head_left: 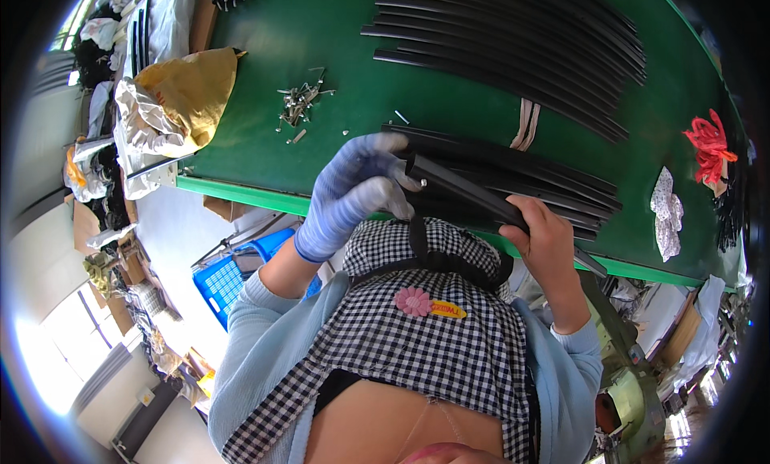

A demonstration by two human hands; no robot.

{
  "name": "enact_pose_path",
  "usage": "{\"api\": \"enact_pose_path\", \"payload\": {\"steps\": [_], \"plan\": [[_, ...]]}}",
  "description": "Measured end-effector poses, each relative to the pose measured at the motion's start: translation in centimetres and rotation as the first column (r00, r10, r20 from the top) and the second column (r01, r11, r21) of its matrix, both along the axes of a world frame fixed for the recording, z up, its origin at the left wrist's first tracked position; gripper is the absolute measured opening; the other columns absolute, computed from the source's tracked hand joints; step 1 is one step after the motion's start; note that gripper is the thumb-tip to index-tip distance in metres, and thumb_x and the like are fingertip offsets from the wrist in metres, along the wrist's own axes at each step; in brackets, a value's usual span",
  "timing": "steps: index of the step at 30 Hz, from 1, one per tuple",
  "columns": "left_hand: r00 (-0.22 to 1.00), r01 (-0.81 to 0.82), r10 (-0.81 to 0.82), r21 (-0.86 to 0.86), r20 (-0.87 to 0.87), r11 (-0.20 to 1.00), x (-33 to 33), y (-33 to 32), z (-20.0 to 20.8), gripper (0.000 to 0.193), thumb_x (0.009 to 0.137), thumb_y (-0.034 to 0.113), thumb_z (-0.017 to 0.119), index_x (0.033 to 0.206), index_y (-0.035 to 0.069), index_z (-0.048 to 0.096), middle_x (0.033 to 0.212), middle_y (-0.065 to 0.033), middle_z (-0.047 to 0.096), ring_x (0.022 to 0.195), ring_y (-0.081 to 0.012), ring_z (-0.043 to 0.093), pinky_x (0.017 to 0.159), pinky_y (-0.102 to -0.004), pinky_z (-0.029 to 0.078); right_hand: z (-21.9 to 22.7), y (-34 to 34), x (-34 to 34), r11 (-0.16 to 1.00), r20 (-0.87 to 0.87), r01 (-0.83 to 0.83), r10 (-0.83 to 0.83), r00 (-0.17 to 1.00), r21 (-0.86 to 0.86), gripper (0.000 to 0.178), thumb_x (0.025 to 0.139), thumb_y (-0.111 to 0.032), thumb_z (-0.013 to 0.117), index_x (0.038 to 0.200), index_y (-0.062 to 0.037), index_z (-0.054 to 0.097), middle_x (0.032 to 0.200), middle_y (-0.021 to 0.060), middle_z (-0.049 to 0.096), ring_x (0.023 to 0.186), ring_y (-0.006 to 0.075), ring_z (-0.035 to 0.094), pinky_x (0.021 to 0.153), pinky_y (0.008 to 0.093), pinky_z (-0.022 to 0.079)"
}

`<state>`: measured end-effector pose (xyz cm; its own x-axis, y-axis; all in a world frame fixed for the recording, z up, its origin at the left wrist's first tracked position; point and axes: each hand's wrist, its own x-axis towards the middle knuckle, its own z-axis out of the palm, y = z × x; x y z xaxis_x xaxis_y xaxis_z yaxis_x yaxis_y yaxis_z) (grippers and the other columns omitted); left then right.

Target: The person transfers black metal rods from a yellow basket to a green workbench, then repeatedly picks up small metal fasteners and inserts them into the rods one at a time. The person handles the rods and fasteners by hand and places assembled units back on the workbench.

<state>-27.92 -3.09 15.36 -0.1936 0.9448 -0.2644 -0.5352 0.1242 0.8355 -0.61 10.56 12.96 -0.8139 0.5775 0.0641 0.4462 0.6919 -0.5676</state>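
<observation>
My right hand (547,243), bare, is closed round a long black tube (469,193), which slants from its open end near my left hand down to the right. My left hand (353,183) wears a pale blue and white knitted glove. Its fingers are bent beside the tube's end, and a small shiny metal piece (423,182) shows at the fingertips. The glove partly hides that piece. Beyond both hands, a bundle of black tubes (553,179) lies along the near part of the green table (265,151).
A larger row of black tubes (513,47) lies farther back. Small metal fittings (301,103) are heaped at the left, near a yellow sack (192,91). Red cord (709,147) and a patterned cloth (666,215) lie at the right. A blue plastic crate (220,287) stands below the table edge.
</observation>
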Motion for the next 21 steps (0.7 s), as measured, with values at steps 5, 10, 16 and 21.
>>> {"api": "enact_pose_path", "payload": {"steps": [5, 10, 16, 21], "plan": [[0.613, 0.284, -0.016, 0.201, -0.79, 0.937, -1.7, 1.0, 0.7, 0.027, 0.083, 0.021, 0.082, 0.09, 0.001, 0.065, 0.084, -0.0076, 0.062, 0.066, -0.0166, 0.06, 0.06, -0.0277, 0.049, 0.4, -0.1, 0.3, 0.986, 0.016, -0.093, 0.096, 0.995, -0.136, 0.05, 0.087, -0.052, 0.061, 0.11, -0.0074, 0.064, 0.089, 0.0078, 0.067, 0.069, 0.0266, 0.066, 0.059, 0.0339, 0.053], [0.799, 0.36, -0.139, 0.281, -0.585, 0.89, -1.1, 0.4, 0.7, 0.032, 0.084, 0.018, 0.08, 0.068, -0.001, 0.059, 0.057, -0.0068, 0.047, 0.053, -0.0224, 0.049, 0.051, -0.0348, 0.039, 0.8, 0.6, 1.3, 0.94, 0.014, -0.222, 0.234, 0.972, -0.257, 0.054, 0.088, -0.057, 0.056, 0.111, -0.0089, 0.064, 0.088, 0.0076, 0.067, 0.068, 0.027, 0.065, 0.059, 0.0359, 0.051], [0.782, 0.275, -0.142, 0.132, -0.607, 0.952, -1.7, -1.3, -0.8, 0.022, 0.086, 0.015, 0.076, 0.077, -0.002, 0.065, 0.07, -0.009, 0.061, 0.065, -0.0217, 0.059, 0.059, -0.0313, 0.046, 0.0, 0.8, 0.3, 0.968, -0.015, -0.177, 0.177, 0.984, -0.18, 0.047, 0.09, -0.053, 0.058, 0.113, -0.0128, 0.064, 0.083, 0.0073, 0.062, 0.065, 0.0258, 0.062, 0.057, 0.0348, 0.05], [0.632, -0.396, 0.335, 0.08, -0.699, 0.915, -7.1, -2.6, -4.7, 0.021, 0.09, 0.007, 0.071, 0.11, 0.003, 0.067, 0.099, -0.0059, 0.068, 0.082, -0.0122, 0.063, 0.077, -0.0252, 0.053, -2.8, 2.9, -1.0, 0.998, 0.073, -0.048, 0.046, 0.996, 0.028, 0.041, 0.087, -0.043, 0.067, 0.116, -0.0154, 0.065, 0.079, 0.0044, 0.053, 0.065, 0.0223, 0.058, 0.058, 0.0325, 0.05]]}}
